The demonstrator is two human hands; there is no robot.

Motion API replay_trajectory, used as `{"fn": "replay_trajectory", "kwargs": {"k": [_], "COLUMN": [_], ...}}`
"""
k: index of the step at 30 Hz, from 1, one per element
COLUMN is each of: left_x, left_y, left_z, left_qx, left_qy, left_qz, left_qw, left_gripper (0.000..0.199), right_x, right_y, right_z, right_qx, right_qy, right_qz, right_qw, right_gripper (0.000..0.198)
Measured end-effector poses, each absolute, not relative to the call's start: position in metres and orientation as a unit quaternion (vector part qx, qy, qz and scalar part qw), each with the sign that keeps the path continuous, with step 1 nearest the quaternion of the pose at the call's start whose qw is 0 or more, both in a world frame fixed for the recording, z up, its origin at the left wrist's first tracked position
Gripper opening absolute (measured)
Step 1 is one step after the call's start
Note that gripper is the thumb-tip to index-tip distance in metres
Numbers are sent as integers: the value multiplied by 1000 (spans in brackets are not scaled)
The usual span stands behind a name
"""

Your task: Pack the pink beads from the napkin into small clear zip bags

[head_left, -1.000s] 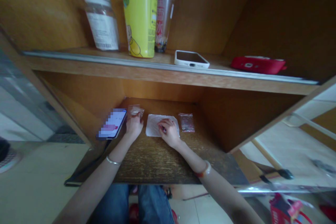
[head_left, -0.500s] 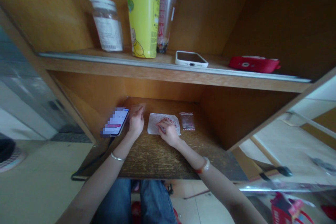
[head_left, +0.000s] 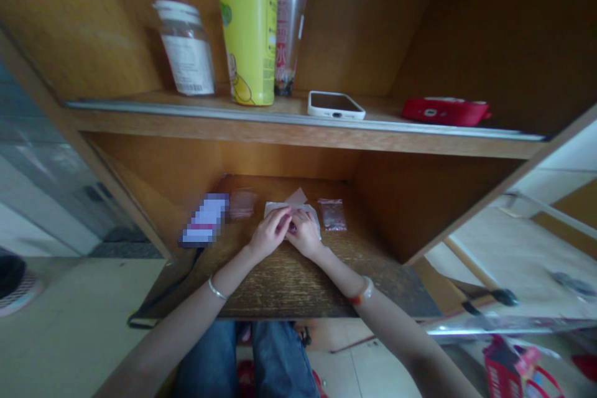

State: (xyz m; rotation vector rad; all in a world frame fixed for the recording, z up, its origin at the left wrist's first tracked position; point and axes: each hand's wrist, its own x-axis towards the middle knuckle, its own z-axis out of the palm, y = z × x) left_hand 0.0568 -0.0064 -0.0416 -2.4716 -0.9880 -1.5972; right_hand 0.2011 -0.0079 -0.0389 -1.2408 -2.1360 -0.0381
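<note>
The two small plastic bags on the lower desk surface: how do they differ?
The left bag lies beside the phone, clear of both hands, and looks pale and blurred. The right bag lies right of the white paper and shows darker reddish contents. Neither the left hand nor the right hand touches them. Both lie flat.

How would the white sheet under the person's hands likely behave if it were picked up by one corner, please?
The white sheet looks thin, with one corner already lifted off the desk, so it would probably flop and feel very light. Both the left hand and right hand rest on it, so it may slide or crease easily if pushed.
</note>
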Motion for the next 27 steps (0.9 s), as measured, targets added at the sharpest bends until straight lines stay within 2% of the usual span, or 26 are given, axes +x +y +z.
{"fn": "replay_trajectory", "kwargs": {"k": [5, 11, 16, 21, 27], "left_x": [56, 54, 53, 49, 46], "left_y": [-8, -6, -1, 7, 9], "left_z": [-37, -38, -37, -43, -43], "left_qx": [-807, -842, -837, -814, -789], "left_qy": [-308, -245, -327, -437, -450], "left_qz": [-504, -481, -436, -374, -410], "left_qw": [-28, -20, 44, 83, 87], "left_gripper": [35, 44, 42, 34, 32], "right_x": [201, 202, 200, 199, 199], "right_y": [-8, -8, -7, -8, -11], "right_z": [-39, -39, -39, -35, -31], "right_qx": [-478, -478, -472, -468, -476], "right_qy": [-806, -789, -767, -733, -705], "right_qz": [-8, 3, 32, 56, 70], "right_qw": [349, 385, 434, 490, 520], "right_gripper": [18, 19, 26, 20, 19]}}
